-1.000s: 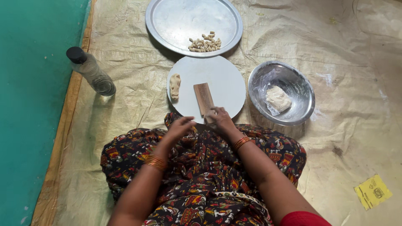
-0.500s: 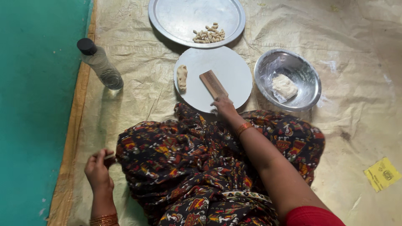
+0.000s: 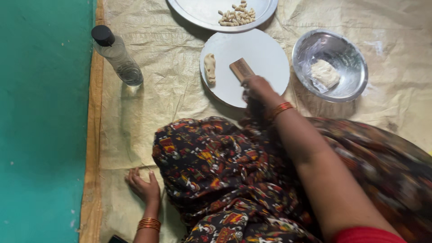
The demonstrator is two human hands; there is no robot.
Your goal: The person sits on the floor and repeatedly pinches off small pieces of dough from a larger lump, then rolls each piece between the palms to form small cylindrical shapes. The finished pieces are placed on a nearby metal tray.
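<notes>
Curled around the near end of a small ridged wooden board [image 3: 241, 69], the right hand [image 3: 258, 87] grips it on the round white plate [image 3: 265, 54]; the fingers are closed on the wood, though motion blur hides exactly how they wrap it. The left hand [image 3: 143, 185] lies flat and open on the yellowish woven mat [image 3: 157, 103] beside the patterned skirt [image 3: 216, 175], fingers spread, holding nothing. Orange bangles circle both wrists.

On the white plate, left of the board and apart from it, lies a rolled strip of pale dough [image 3: 210, 68]. A large steel tray [image 3: 202, 11] beyond the plate holds a heap of small shaped dough pieces [image 3: 236, 15]. To the right, a steel bowl [image 3: 346, 87] holds a lump of dough [image 3: 325, 73] in clear plastic wrap. A clear bottle [image 3: 118, 56] with a black cap stands at the mat's left edge.
</notes>
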